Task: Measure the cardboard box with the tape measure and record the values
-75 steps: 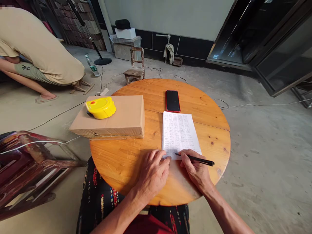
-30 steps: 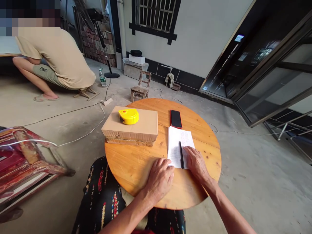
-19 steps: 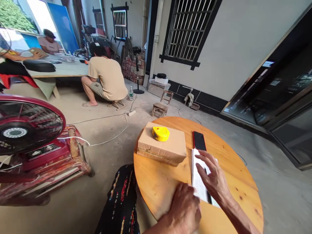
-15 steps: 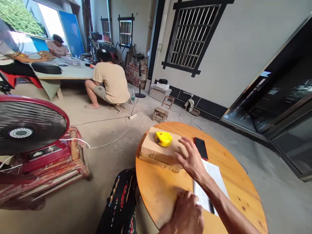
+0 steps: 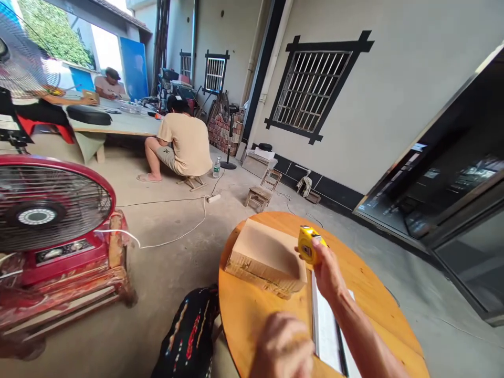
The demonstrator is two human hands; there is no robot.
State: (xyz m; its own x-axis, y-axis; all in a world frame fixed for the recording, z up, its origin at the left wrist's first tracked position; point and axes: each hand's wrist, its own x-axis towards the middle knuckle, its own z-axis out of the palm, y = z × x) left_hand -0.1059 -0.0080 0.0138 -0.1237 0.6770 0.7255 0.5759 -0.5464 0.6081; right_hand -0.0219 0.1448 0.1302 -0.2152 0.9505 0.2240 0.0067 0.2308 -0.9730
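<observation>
My right hand (image 5: 331,273) is closed around a yellow tape measure (image 5: 308,245), raised just off the right end of a brown cardboard box (image 5: 268,252). The box lies flat on a round wooden table (image 5: 244,325). Below it, near the table's front edge, is my left hand (image 5: 283,344), its fingers smeared by motion. Under my right forearm lie white papers (image 5: 326,331) with a dark pen (image 5: 342,352) on them. The phone seen earlier is hidden from view.
A red fan (image 5: 55,210) stands on a worn wooden stand (image 5: 118,252) to the left. A person (image 5: 187,142) sits on a low stool by a long work table (image 5: 126,123), with others beyond. A small wooden chair (image 5: 262,194) stands behind my table. A white cord (image 5: 169,244) crosses the floor.
My right hand, open over the box before, has picked up the yellow tape measure from its top and moved it right. My left hand has shifted slightly toward me. The view has tilted up.
</observation>
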